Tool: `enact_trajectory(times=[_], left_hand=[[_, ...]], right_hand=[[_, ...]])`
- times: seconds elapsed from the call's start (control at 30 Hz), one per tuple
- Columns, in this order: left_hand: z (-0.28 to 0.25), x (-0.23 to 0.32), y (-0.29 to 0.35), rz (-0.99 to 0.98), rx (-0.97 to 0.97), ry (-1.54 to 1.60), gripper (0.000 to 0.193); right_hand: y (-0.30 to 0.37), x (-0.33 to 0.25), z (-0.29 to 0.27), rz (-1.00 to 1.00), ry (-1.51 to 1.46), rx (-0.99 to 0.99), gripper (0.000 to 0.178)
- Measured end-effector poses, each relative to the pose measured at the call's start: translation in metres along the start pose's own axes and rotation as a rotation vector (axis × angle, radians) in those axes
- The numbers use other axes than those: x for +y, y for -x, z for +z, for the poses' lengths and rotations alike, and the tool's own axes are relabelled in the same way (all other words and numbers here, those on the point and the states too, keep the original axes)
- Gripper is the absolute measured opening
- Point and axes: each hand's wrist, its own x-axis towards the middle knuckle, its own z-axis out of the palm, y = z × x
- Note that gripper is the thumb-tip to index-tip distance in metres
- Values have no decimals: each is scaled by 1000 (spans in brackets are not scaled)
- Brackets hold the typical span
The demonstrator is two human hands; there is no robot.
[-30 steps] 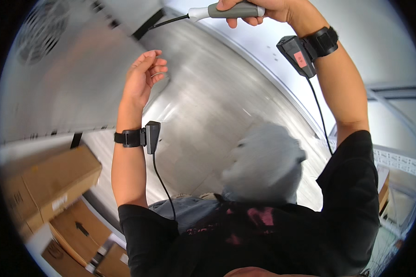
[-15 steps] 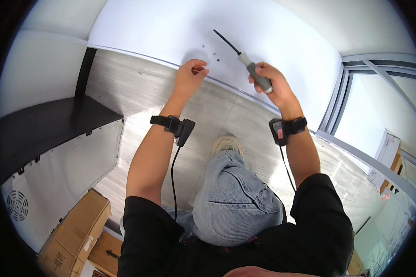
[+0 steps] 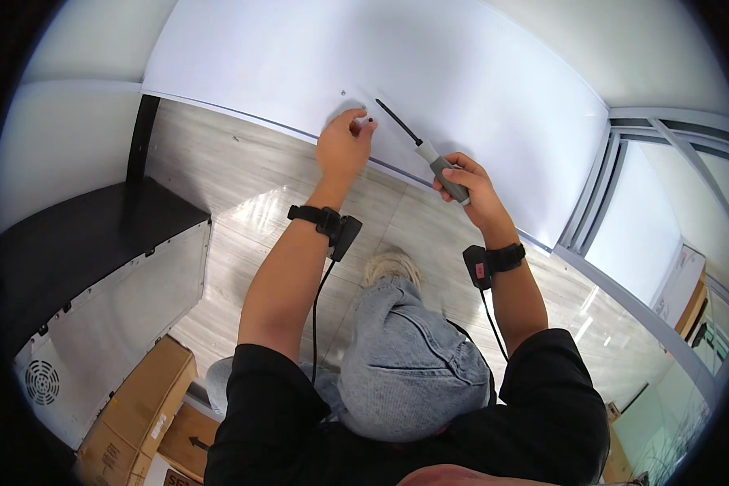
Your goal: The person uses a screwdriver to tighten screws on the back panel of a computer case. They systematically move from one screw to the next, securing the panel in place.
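A screwdriver (image 3: 398,121) with a grey handle and thin black shaft is gripped by my right hand (image 3: 471,185); its tip points up and left, over the white tabletop (image 3: 243,57). My left hand (image 3: 346,150) is at the table's near edge, thumb and forefinger apart around a small dark screw-like piece (image 3: 370,120). Whether the fingertips touch that piece is too small to tell. Two more tiny pieces lie just beyond: one small bit (image 3: 364,107) by the forefinger and a greyish one (image 3: 343,92) farther left. The left hand's other fingers are curled and partly hidden.
At left stands a black-topped cabinet (image 3: 97,231) with a pale, vented side, and cardboard boxes (image 3: 138,397) are below it. A grey metal frame (image 3: 591,202) borders the table at right. My knee (image 3: 413,356) is beneath, over the wood-look floor (image 3: 219,154).
My left hand has reached farther over the table, its fingertips now around the dark piece. The right hand and screwdriver have come nearer to me. The view has shifted slightly.
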Motion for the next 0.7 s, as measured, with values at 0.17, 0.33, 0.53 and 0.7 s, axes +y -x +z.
enact_trajectory(times=[0.17, 0.33, 0.53, 0.7], left_hand=[[-5, -4, -8, -73, 6, 85, 25], [0, -5, -14, 4, -32, 4, 30], [-20, -6, -14, -547, -122, 651, 21], [-69, -29, 7, -753, -124, 1483, 14]], right_hand=[[-10, 4, 4, 16, 10, -11, 22], [-14, 5, 2, 31, 11, -10, 22], [-19, -4, 10, 9, 100, -70, 22], [-20, -9, 38, 53, 271, -165, 22]])
